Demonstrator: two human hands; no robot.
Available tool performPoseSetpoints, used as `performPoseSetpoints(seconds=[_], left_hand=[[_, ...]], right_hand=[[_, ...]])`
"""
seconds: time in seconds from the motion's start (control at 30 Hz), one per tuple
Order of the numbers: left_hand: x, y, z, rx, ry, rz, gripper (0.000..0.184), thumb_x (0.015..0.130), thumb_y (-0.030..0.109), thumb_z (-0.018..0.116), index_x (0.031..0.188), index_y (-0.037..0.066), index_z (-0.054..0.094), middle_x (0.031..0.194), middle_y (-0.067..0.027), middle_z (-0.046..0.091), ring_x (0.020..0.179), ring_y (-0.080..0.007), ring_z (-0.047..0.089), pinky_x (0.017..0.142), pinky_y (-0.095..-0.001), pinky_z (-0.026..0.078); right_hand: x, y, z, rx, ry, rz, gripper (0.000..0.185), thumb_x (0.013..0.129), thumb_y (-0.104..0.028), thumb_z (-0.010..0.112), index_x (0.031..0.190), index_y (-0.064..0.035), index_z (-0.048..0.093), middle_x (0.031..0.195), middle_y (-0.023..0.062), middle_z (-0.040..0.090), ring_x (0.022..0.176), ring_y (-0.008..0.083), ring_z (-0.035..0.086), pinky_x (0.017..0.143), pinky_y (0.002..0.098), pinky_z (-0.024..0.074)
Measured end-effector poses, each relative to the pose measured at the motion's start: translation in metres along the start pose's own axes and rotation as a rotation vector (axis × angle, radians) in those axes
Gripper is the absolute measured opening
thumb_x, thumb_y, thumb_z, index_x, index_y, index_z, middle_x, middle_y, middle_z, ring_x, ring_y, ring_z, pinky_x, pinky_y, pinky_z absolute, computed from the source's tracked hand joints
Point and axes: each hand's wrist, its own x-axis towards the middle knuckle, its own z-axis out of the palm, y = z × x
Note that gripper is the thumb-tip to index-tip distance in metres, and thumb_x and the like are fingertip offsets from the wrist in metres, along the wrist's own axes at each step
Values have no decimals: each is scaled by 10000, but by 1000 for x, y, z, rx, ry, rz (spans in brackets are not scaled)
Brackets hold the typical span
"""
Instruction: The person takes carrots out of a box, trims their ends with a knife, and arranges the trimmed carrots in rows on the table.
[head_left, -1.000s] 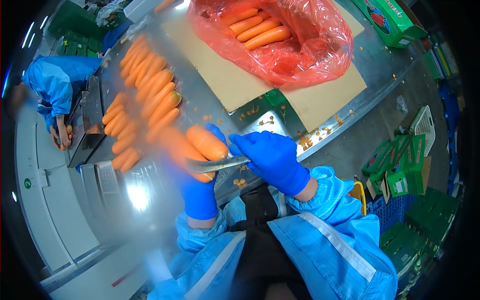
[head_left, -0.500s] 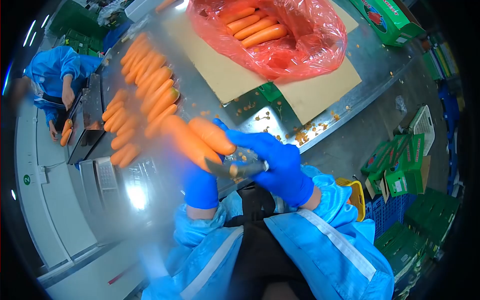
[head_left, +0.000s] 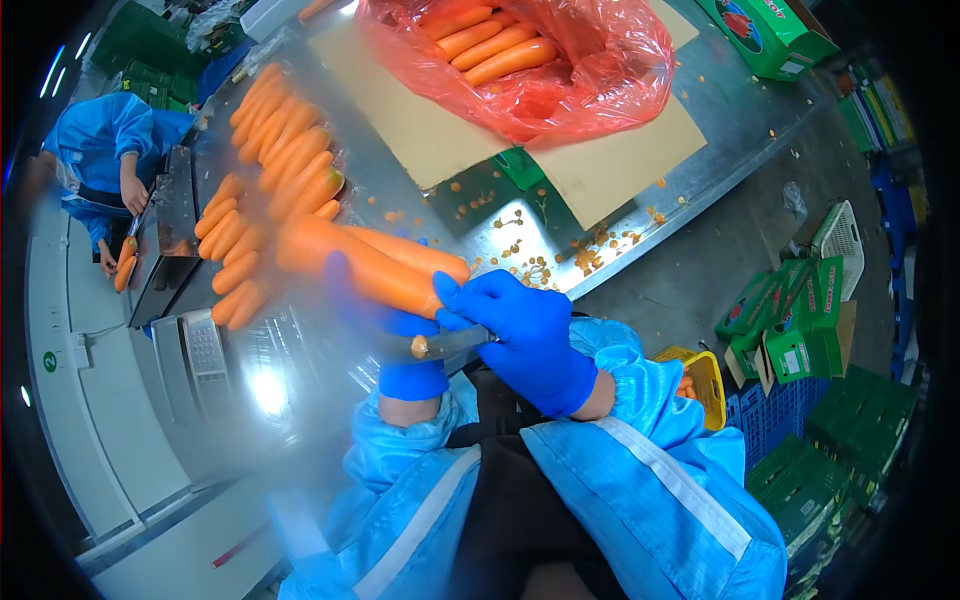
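Observation:
Two large carrots (head_left: 370, 268) lie side by side in my left hand (head_left: 400, 340), which wears a blue glove and is partly blurred. My right hand (head_left: 525, 335), also gloved in blue, is closed around a knife (head_left: 455, 342). A small round carrot slice sits on the blade near its far end. The thumb and forefinger of my right hand are at the near ends of the carrots. Beyond my hands, rows of carrots (head_left: 285, 140) lie on the metal table (head_left: 700, 190).
A red plastic bag (head_left: 610, 90) with carrots rests on cardboard flaps (head_left: 620, 175). Carrot scraps (head_left: 600, 245) dot the table edge. Green boxes (head_left: 800, 320) and a yellow basket (head_left: 708, 385) are at the right. A person in blue (head_left: 110, 150) works at the far left.
The carrots have turned flatter, their near ends shifting right. The knife has moved down from the carrot ends, with a slice now on it. The far-left person's hand has moved from their carrots to higher up.

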Motion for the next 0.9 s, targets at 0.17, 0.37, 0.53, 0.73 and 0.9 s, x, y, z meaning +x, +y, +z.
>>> performPoseSetpoints(seconds=[0.17, 0.37, 0.53, 0.73, 0.9], left_hand=[[7, 8, 0, 62, -137, 53, 554, 857, 503, 552, 1175, 50, 523, 1033, -146, 622, 949, -270, 620, 857, -395, 512], [25, 17, -9, 231, -566, 107, 488, 960, 441, 466, 1233, 39, 513, 1129, -149, 611, 1041, -233, 597, 919, -345, 489], [8, -18, 4, 304, -14, 144, 594, 985, 509, 372, 1365, 53, 371, 1256, -177, 540, 1136, -254, 552, 1003, -398, 437], [-6, -9, 26, 150, -36, 33, 558, 1021, 536, 272, 1184, 65, 524, 1085, -150, 629, 973, -238, 608, 894, -341, 477], [11, -8, 3, 369, -342, 150, 597, 909, 588, 443, 1192, 62, 458, 1105, -199, 561, 1000, -361, 567, 919, -480, 459]], right_hand=[[-4, 16, -2, 383, 50, 54, 319, 755, -119, 787, 1065, -137, 714, 868, 43, 651, 641, 206, 642, 544, 291, 489], [3, 9, -18, 481, 35, 163, 336, 727, -96, 805, 1049, -123, 711, 855, 45, 656, 657, 204, 641, 582, 291, 503], [-1, 13, -17, 292, -7, 115, 310, 757, -111, 805, 1046, -102, 694, 849, 71, 655, 698, 187, 640, 614, 281, 485], [-10, 27, -27, 299, -172, 127, 252, 756, -230, 799, 948, -110, 688, 800, 91, 634, 686, 255, 649, 591, 324, 503], [-34, 51, -49, 319, -180, 317, 258, 797, -312, 775, 922, -108, 681, 797, 77, 640, 656, 223, 644, 587, 312, 500]])
